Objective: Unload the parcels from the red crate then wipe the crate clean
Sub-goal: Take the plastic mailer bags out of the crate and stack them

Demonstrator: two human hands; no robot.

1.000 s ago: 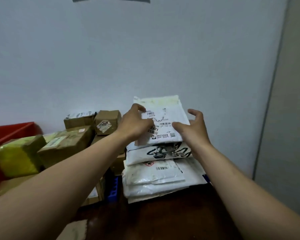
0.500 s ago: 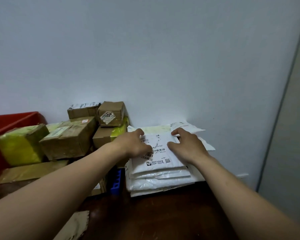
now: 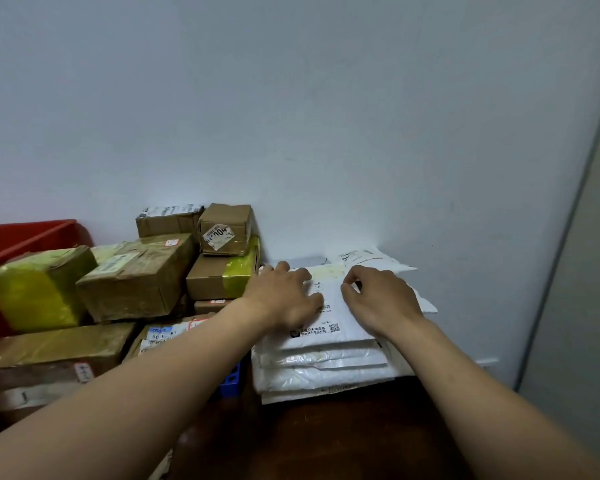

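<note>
The white mailers (image 3: 319, 372) are thin plastic, crinkly with a bit of sheen, while the top mailer (image 3: 329, 306) looks smoother, more matt. The boxes (image 3: 139, 282) are brown cardboard under glossy tape, and the yellow-taped box (image 3: 32, 289) is really shiny. The red crate (image 3: 21, 233) is smooth plastic, the table (image 3: 343, 438) dark polished wood, the wall (image 3: 291, 116) matt paint.

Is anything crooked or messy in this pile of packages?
Yes. The white mailers under the left hand and right hand are stacked unevenly, with edges poking out on the right. The yellow-taped box sits tilted at the rim of the red crate, and the small top box has a crooked label.
</note>
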